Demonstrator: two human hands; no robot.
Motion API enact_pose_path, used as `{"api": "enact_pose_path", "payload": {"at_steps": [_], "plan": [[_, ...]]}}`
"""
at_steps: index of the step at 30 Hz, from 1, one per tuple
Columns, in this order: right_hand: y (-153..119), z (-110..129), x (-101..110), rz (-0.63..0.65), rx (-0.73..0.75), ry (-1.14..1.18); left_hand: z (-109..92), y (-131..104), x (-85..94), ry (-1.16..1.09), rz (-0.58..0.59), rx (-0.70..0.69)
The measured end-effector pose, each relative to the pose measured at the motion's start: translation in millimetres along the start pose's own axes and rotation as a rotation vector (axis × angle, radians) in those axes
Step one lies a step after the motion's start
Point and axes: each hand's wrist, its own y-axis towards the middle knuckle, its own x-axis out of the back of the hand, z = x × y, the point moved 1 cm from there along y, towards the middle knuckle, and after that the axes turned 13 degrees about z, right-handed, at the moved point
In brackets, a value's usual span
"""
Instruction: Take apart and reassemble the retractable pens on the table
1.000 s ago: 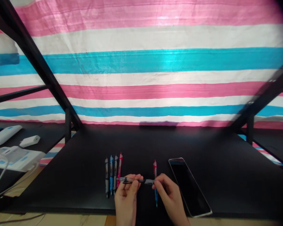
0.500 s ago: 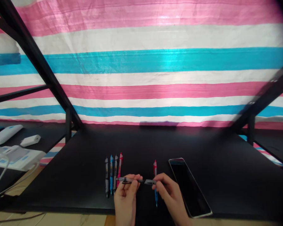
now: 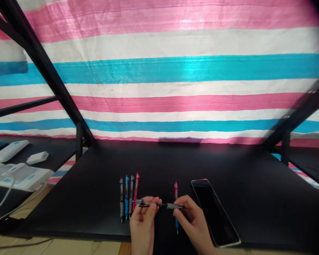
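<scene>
A clear-barrelled pen with a grey grip [image 3: 171,205] lies level between my hands, above the table's near edge. My left hand [image 3: 143,221] is closed round its clear part at the left, thumb on top. Fingers of my right hand [image 3: 192,217] pinch the grip near the dark point at the right. Beneath the right fingers, a pen with a red top [image 3: 175,191] and a blue lower end lies on the table, its middle partly hidden. Left of my hands is a row of pens: a grey-and-black pen [image 3: 121,202], a blue pen [image 3: 127,198], another grey pen [image 3: 131,194] and a pink pen [image 3: 136,186].
A phone with a dark screen [image 3: 215,212] lies slantwise on the black table [image 3: 95,198], right of my right hand. Off to the left are a white power strip [image 3: 37,177], a white charger [image 3: 38,157] and cables. Black frame bars [image 3: 50,78] flank a striped sheet [image 3: 175,102].
Both hands keep the pen at nearly the same spot. Its grey end now looks slimmer, and a dark point shows by my right fingers. The whole view has shifted slightly.
</scene>
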Motion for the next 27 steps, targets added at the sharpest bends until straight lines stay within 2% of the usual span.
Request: {"api": "enact_pose_path", "payload": {"at_steps": [7, 13, 20, 27], "plan": [[-9, -10, 7, -0.142, 0.032, 0.218, -1, -1, -0.8, -0.016, -0.038, -0.009], [-8, -12, 11, -0.200, 0.158, 0.453, -12, 2, 7.1, -0.010, -0.041, -0.074], [-8, -10, 9, -0.201, 0.195, 0.529, -26, 4, 17.2, 0.045, 0.015, -0.120], [-9, -9, 8, -0.213, 0.203, 0.517, -29, 5, 17.7, 0.063, 0.072, -0.105]]}}
